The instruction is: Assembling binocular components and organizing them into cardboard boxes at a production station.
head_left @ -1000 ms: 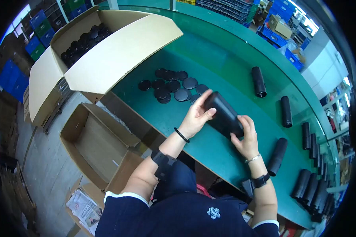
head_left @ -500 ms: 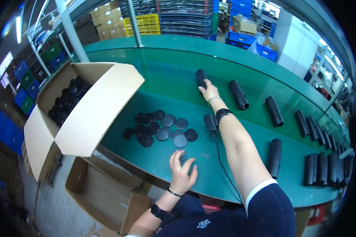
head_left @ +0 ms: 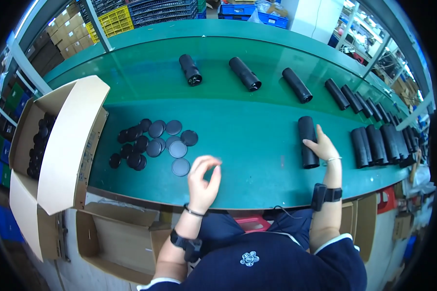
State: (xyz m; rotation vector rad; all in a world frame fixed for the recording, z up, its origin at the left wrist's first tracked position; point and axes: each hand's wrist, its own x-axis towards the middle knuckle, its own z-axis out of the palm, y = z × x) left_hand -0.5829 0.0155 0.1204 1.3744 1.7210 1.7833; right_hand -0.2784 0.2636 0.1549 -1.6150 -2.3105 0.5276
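Observation:
A black tube (head_left: 306, 123) lies on the green table at the right, its long side running near to far. My right hand (head_left: 325, 147) grips it from the right, with the thumb across its top. My left hand (head_left: 203, 186) hovers over the near edge of the table, fingers curled and thumb tip close to the index finger; no object shows between them. Just left of it lies a single round black disc (head_left: 180, 167). Several more black discs (head_left: 156, 129) lie in a loose, partly overlapping group beyond it.
Black tubes (head_left: 245, 74) lie spaced along the raised green strip at the back. More tubes (head_left: 374, 145) sit close together at the right end. A cardboard box (head_left: 73, 140) of black discs stands at the left; another cardboard box (head_left: 114, 242) is below the table edge.
My right hand has left the tube at the back and come nearer and right, onto another tube. My left hand has moved off the single disc. The view has shifted right.

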